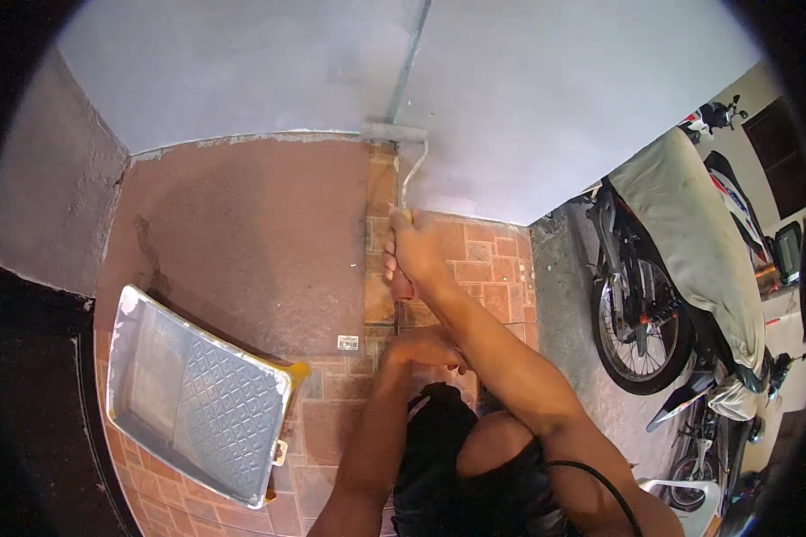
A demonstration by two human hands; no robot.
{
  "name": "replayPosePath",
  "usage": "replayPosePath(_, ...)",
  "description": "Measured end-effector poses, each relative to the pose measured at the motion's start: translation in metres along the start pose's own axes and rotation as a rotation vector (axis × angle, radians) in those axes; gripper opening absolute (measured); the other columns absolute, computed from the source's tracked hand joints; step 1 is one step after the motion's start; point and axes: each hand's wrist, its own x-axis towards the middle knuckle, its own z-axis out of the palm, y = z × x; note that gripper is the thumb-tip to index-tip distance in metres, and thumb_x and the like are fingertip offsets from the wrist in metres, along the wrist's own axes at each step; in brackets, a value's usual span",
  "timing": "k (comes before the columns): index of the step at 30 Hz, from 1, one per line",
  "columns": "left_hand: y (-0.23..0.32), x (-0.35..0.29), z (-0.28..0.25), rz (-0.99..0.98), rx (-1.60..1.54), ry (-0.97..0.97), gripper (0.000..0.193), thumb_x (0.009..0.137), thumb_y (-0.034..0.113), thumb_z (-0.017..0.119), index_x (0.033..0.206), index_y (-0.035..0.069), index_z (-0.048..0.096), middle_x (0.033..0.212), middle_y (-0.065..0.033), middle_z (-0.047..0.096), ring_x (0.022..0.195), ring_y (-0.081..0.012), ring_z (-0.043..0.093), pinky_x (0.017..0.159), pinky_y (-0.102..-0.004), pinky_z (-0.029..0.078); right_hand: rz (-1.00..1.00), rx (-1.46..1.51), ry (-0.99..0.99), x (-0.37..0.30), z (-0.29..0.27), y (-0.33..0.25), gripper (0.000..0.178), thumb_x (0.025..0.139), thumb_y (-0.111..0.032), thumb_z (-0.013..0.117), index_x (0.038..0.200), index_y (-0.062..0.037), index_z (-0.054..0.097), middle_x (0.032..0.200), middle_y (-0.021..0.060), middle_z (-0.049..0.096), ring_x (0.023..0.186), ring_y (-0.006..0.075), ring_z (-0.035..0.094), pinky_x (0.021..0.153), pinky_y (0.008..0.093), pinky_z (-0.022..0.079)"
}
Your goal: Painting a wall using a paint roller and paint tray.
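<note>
My right hand (410, 243) is wrapped around the reddish handle of a paint roller (394, 132). Its bent wire frame runs upward, and the grey-white roller sleeve lies against the bottom of the pale wall (546, 107), at a vertical seam where two wall faces meet. My left hand (425, 346) is bent at the wrist below the right forearm; its fingers are curled down and partly hidden, with nothing visible in them. A paint tray (233, 412) with a ribbed slope sits on the floor at the left, coated in pale grey paint and showing yellow at one corner.
A smooth brown floor patch (251, 233) meets reddish tiles (331, 430). The dark door (36, 385) stands at far left. Motorcycles are parked at right, one under a beige cover (681, 215), near a white plastic chair (703, 501). A small label (347, 343) lies on the floor.
</note>
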Motion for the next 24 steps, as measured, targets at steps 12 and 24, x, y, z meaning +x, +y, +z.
replayPosePath(12,0.014,-0.005,0.006,-0.029,0.065,0.033,0.033,0.081,0.025,0.074,0.103,0.002,0.067,0.084,-0.0054,0.066,0.073,-0.0136,0.06,0.062,-0.0293,0.049,0.088,0.108,-0.001,-0.001,0.002,-0.014,0.02,0.099,-0.025,0.05,0.09,-0.0079,0.044,0.063,0.0029,0.044,0.043,0.0136,0.042,0.038,0.0312,0.038)
replayPosePath(24,0.017,-0.003,-0.003,-0.184,0.179,-0.033,0.03,0.087,0.028,0.068,0.102,0.002,0.066,0.083,-0.0077,0.067,0.074,-0.015,0.064,0.066,-0.0305,0.051,-0.202,-0.214,0.029,-0.04,-0.069,0.01,0.024,0.103,-0.031,0.046,0.092,-0.0089,0.047,0.06,-0.0003,0.044,0.04,0.0083,0.038,0.035,0.0229,0.031)
